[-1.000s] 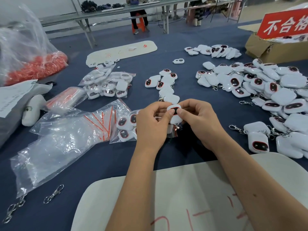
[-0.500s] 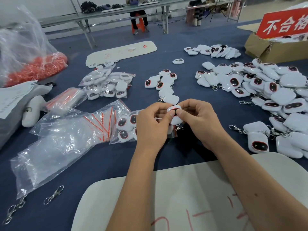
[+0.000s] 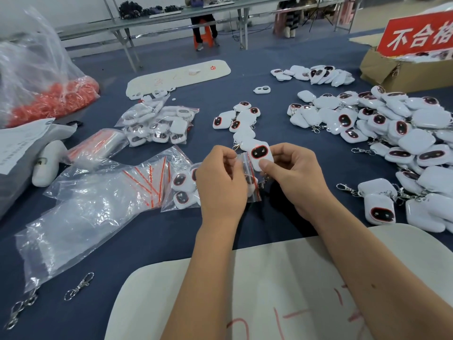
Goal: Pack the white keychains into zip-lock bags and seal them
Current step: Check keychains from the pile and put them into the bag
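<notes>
A blue cloth (image 3: 245, 82) covers the whole work surface. At the far right a cardboard box (image 3: 402, 72) carries a red sign (image 3: 416, 35). At the far left a big clear sack (image 3: 36, 69) holds orange bits. A heap (image 3: 392, 133) of white keychains spreads over the right side, with a smaller pile (image 3: 316, 73) beyond it and a short row (image 3: 241, 121) just behind the hands. A loose stack of empty bags (image 3: 81, 204) lies left of the hands, and a filled bag (image 3: 159, 126) sits further back. A white board (image 3: 282, 278) lies under the forearms at the near edge, and another board (image 3: 179, 74) lies across the far middle. Two loose clasps (image 3: 79, 285) lie at the near left.

The left hand (image 3: 220, 182) pinches the mouth of a small zip bag (image 3: 250, 173), its fingers curled on the plastic, and partly hides a bag of keychains (image 3: 182, 190) behind it. The right hand (image 3: 296, 177) grips one keychain (image 3: 260, 154) between thumb and fingers, face up, its lower end at the bag's opening and its upper part standing clear above both hands
</notes>
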Demonstrator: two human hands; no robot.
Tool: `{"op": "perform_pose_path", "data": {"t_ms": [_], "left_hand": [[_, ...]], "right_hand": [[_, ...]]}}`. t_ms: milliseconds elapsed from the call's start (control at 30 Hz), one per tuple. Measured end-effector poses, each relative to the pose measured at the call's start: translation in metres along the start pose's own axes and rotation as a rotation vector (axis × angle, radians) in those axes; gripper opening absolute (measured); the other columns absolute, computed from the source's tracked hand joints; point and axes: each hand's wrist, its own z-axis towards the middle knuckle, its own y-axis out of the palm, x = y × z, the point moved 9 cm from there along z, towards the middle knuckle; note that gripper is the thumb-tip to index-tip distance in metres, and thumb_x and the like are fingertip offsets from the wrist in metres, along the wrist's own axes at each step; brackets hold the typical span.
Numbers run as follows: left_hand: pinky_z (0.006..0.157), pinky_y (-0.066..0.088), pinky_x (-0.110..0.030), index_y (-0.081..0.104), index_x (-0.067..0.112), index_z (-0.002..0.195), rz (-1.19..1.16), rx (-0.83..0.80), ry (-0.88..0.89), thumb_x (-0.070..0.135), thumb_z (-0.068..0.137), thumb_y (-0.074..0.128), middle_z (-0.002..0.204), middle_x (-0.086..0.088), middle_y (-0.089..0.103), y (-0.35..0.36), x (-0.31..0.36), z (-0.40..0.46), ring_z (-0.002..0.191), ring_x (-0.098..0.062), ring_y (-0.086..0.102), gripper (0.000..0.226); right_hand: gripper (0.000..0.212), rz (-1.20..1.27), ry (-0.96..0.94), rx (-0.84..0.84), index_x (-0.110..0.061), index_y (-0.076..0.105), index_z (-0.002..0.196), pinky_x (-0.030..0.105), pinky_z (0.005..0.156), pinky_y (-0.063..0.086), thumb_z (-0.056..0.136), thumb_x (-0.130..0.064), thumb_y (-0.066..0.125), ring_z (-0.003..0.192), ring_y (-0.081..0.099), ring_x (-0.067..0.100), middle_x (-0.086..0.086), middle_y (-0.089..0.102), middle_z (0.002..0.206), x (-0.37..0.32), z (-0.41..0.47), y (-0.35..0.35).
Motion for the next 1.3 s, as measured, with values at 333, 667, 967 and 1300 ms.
{"op": "perform_pose_path", "data": {"t_ms": [333, 667, 967, 1300], "left_hand": [[0.073, 0.040, -0.034, 0.053, 0.017, 0.090, 0.310, -0.124, -0.024, 0.027, 0.081, 0.079, 0.090, 0.002, 0.059, 0.016, 0.005, -0.005, 0.086, -0.021, 0.055, 0.029], [0.060, 0.046, -0.012, 0.067, 0.019, 0.075, -0.057, 0.041, -0.134, 0.004, 0.084, 0.074, 0.066, 0.011, 0.065, -0.006, -0.005, 0.000, 0.062, -0.004, 0.062, 0.019], [0.060, 0.052, -0.020, 0.067, 0.018, 0.079, -0.132, 0.202, 0.145, 0.000, 0.084, 0.071, 0.071, 0.010, 0.067, -0.027, 0.029, -0.001, 0.065, -0.015, 0.065, 0.019], [0.059, 0.053, -0.024, 0.068, 0.008, 0.081, -0.477, 0.327, -0.022, -0.001, 0.087, 0.074, 0.065, 0.000, 0.069, -0.047, 0.015, 0.009, 0.058, -0.017, 0.067, 0.012]], "right_hand": [[0.011, 0.013, -0.016, 0.125, -0.023, 0.075, 0.094, 0.025, 0.074, 0.061, 0.090, -0.013, 0.077, 0.076, 0.074, 0.015, -0.004, 0.078, 0.082, 0.004, 0.003, -0.013], [0.017, 0.525, 0.014, -0.047, -0.003, 0.062, 0.097, 0.038, 0.094, 0.062, 0.089, -0.009, 0.075, 0.102, 0.078, 0.031, 0.013, 0.079, 0.098, 0.002, 0.002, 0.008], [0.022, -0.323, -0.308, -0.178, -0.014, 0.080, 0.099, 0.035, 0.080, 0.049, 0.094, 0.003, 0.068, 0.092, 0.060, 0.028, 0.005, 0.070, 0.096, -0.033, -0.012, 0.033], [0.019, -0.248, -0.430, 0.094, -0.016, 0.076, 0.105, 0.012, 0.079, 0.041, 0.104, -0.025, 0.060, 0.096, 0.057, 0.007, 0.008, 0.059, 0.108, -0.057, -0.024, 0.015]]}}
